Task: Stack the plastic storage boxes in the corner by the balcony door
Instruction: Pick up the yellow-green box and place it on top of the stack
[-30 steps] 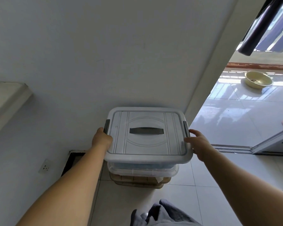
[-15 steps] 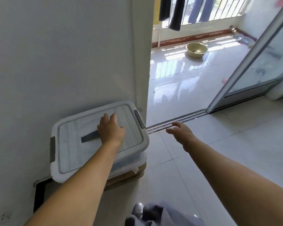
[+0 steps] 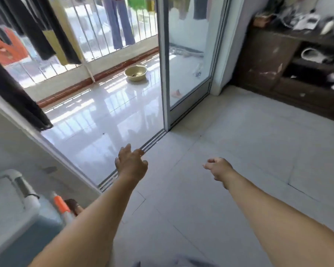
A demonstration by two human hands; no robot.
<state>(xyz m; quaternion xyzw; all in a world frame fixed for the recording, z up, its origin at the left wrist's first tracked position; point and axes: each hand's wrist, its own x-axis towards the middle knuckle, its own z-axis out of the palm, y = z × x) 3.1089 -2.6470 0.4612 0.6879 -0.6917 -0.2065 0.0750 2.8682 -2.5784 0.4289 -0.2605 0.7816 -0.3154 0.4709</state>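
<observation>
Hands, left [image 3: 132, 164] and right [image 3: 218, 168], hang loosely empty, seemingly clear of storage box [image 3: 7, 201].

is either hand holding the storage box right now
No, the left hand and the right hand both hang over the floor tiles holding nothing, while the storage box sits apart at the lower left.

The rectangular plastic storage box [image 3: 10, 205] has a pale grey lid with a dark grey latch and a translucent blue-tinted body. Beside it, a slim object [image 3: 61, 205] shows an orange band on white. The round plastic basin [image 3: 135, 73] is pale yellow. The tiled floor [image 3: 229, 151] is glossy off-white with thin grey grout lines. The wooden cabinet [image 3: 274, 74] is dark brown, flecked with pale scuffs. Hanging clothes [image 3: 37, 35] are black, orange and blue.
</observation>
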